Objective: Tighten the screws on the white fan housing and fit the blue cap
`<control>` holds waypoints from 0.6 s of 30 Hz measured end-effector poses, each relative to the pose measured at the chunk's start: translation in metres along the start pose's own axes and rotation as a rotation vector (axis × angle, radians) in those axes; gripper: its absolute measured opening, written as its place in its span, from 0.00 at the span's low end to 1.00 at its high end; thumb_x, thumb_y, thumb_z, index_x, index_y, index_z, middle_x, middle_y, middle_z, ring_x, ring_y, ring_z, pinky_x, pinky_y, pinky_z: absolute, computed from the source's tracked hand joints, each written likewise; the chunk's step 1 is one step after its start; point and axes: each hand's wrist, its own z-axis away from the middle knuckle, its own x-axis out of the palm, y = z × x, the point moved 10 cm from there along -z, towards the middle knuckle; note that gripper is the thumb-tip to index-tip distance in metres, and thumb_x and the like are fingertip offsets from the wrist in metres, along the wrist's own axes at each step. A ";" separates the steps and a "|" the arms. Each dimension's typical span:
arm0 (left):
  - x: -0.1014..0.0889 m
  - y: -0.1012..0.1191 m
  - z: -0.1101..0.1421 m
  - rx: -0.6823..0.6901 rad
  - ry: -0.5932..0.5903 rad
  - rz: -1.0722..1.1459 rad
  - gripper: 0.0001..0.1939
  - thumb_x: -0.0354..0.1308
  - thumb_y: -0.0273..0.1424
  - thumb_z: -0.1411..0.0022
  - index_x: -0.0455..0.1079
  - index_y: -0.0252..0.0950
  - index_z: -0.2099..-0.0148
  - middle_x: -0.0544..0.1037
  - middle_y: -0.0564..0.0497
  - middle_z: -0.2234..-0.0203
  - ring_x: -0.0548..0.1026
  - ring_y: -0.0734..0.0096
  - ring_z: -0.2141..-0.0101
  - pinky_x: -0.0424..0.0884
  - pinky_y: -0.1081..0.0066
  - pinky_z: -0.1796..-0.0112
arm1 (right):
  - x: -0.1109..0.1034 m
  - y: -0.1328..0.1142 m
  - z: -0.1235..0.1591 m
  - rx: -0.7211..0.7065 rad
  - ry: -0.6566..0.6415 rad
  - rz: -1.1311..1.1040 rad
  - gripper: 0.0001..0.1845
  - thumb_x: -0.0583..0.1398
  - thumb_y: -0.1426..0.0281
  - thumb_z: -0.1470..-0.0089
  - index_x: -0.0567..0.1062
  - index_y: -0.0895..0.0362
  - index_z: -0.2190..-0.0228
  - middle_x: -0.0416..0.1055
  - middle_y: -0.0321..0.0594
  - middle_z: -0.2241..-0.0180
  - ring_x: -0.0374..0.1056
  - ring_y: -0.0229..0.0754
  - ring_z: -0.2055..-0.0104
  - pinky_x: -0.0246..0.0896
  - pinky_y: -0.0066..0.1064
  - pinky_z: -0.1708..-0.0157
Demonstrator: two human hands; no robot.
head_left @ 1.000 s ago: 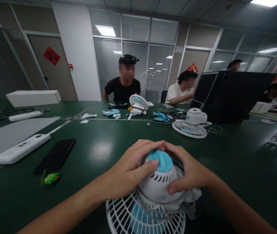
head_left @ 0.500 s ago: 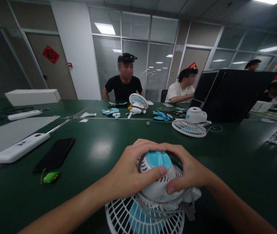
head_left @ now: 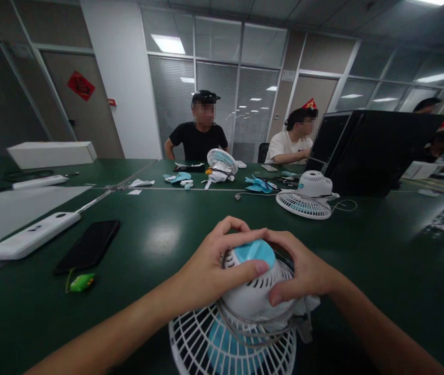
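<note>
A small white fan rests on its front grille on the dark green table, with blue blades showing through the grille. On top of its rounded motor housing sits a light blue knob with a raised ridge. My left hand is closed on the knob, thumb on the near side and index finger across the far side. My right hand wraps the right side of the housing, thumb in front; its other fingertips are partly hidden. A grey cable winds round the fan below the housing.
To the left lie a black phone, a green charm and a white power strip. Farther back are a second fan, a third fan, blue blades and a black computer case. Several people sit beyond.
The knob's ridge has turned from nearly upright to slanting. My left hand's fingers have shifted with it, the knuckles rising a little. My right hand stays round the housing.
</note>
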 end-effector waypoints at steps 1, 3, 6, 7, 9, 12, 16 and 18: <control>-0.002 0.000 -0.001 0.009 0.022 -0.019 0.20 0.63 0.37 0.39 0.74 0.44 0.45 0.69 0.48 0.55 0.70 0.61 0.54 0.66 0.57 0.48 | 0.000 -0.003 -0.001 -0.014 -0.006 -0.007 0.44 0.72 0.47 0.64 0.73 0.51 0.46 0.73 0.44 0.51 0.70 0.51 0.50 0.68 0.40 0.52; -0.003 0.002 -0.001 0.036 0.029 -0.024 0.19 0.63 0.35 0.39 0.75 0.44 0.45 0.70 0.49 0.58 0.71 0.63 0.56 0.67 0.59 0.50 | 0.002 -0.007 -0.002 -0.030 -0.025 -0.011 0.43 0.71 0.47 0.63 0.73 0.50 0.46 0.74 0.42 0.52 0.70 0.50 0.51 0.68 0.40 0.52; -0.003 0.007 0.000 0.074 -0.010 0.026 0.17 0.59 0.32 0.36 0.74 0.47 0.45 0.73 0.50 0.56 0.72 0.63 0.55 0.68 0.61 0.51 | -0.002 -0.001 0.000 -0.004 0.010 0.040 0.47 0.71 0.45 0.66 0.73 0.51 0.46 0.72 0.45 0.51 0.70 0.52 0.51 0.68 0.42 0.52; -0.003 0.009 0.000 0.080 -0.024 0.035 0.17 0.58 0.31 0.35 0.74 0.48 0.45 0.73 0.50 0.55 0.72 0.62 0.53 0.68 0.61 0.50 | -0.004 0.003 0.002 0.012 0.022 0.058 0.48 0.71 0.44 0.67 0.72 0.51 0.45 0.71 0.46 0.50 0.69 0.53 0.50 0.68 0.44 0.51; -0.004 0.011 0.001 0.066 -0.038 0.018 0.18 0.56 0.31 0.34 0.73 0.48 0.44 0.74 0.50 0.49 0.70 0.60 0.47 0.64 0.59 0.45 | -0.005 0.010 0.005 0.033 0.034 0.077 0.50 0.71 0.43 0.69 0.72 0.51 0.45 0.70 0.47 0.48 0.68 0.55 0.48 0.66 0.47 0.49; -0.005 0.011 0.002 0.022 -0.074 -0.024 0.19 0.53 0.31 0.32 0.71 0.48 0.41 0.71 0.53 0.42 0.63 0.57 0.39 0.53 0.56 0.37 | -0.004 0.013 0.008 0.033 0.024 0.060 0.51 0.71 0.44 0.69 0.71 0.49 0.44 0.69 0.47 0.47 0.67 0.56 0.47 0.64 0.49 0.47; -0.002 0.006 0.001 -0.012 -0.133 0.049 0.21 0.51 0.32 0.31 0.67 0.48 0.38 0.70 0.55 0.39 0.63 0.57 0.38 0.55 0.56 0.37 | -0.001 0.011 0.005 0.037 0.003 -0.011 0.49 0.73 0.48 0.67 0.71 0.50 0.44 0.70 0.46 0.46 0.67 0.55 0.45 0.63 0.47 0.46; -0.003 -0.007 0.000 -0.049 -0.107 0.104 0.21 0.48 0.35 0.29 0.64 0.46 0.36 0.69 0.53 0.39 0.63 0.56 0.38 0.55 0.55 0.37 | 0.002 0.012 0.001 0.051 -0.047 -0.079 0.46 0.73 0.51 0.64 0.70 0.51 0.44 0.70 0.46 0.46 0.67 0.53 0.45 0.63 0.45 0.45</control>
